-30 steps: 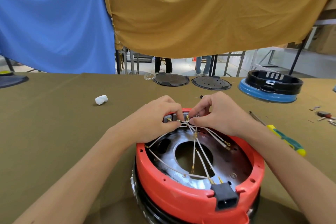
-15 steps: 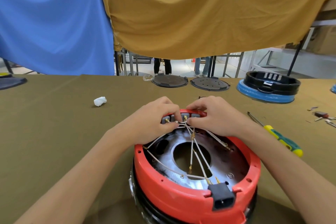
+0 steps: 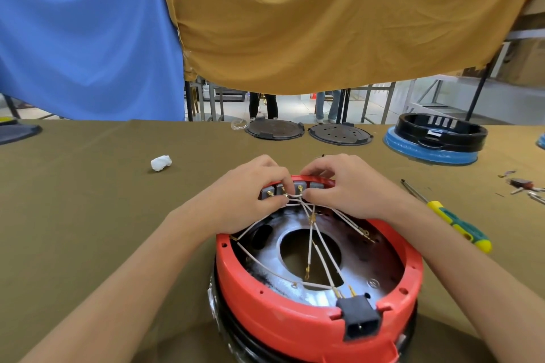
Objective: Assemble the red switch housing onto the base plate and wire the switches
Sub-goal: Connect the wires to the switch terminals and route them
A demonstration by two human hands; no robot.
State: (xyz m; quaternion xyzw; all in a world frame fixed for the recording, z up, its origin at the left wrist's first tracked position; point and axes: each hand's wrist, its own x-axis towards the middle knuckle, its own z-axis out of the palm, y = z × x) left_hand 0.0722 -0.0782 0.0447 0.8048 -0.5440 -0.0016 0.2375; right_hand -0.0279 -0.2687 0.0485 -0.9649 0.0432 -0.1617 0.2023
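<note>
The red switch housing (image 3: 295, 324) sits as a ring on a round black base, around a shiny metal plate (image 3: 271, 256) with a centre hole. Grey switches (image 3: 299, 187) line the ring's far inner wall. Several white wires (image 3: 309, 244) with brass terminals fan out from the switches across the plate. My left hand (image 3: 244, 200) curls over the far left rim and pinches a wire end at the switches. My right hand (image 3: 351, 188) curls over the far right rim, thumb and fingers pinching the same short wire loop. A black power socket (image 3: 361, 321) sits in the near rim.
A yellow-green screwdriver (image 3: 457, 221) lies right of the housing. Small loose parts (image 3: 522, 186) lie at the far right. A white crumpled wad (image 3: 160, 163) lies to the left. Two dark round lids (image 3: 274, 129) and a black-and-blue housing (image 3: 436, 141) stand along the far table edge.
My right hand has come down from above the switches onto the far rim, closer to my left hand. The view has shifted slightly; the housing has not moved.
</note>
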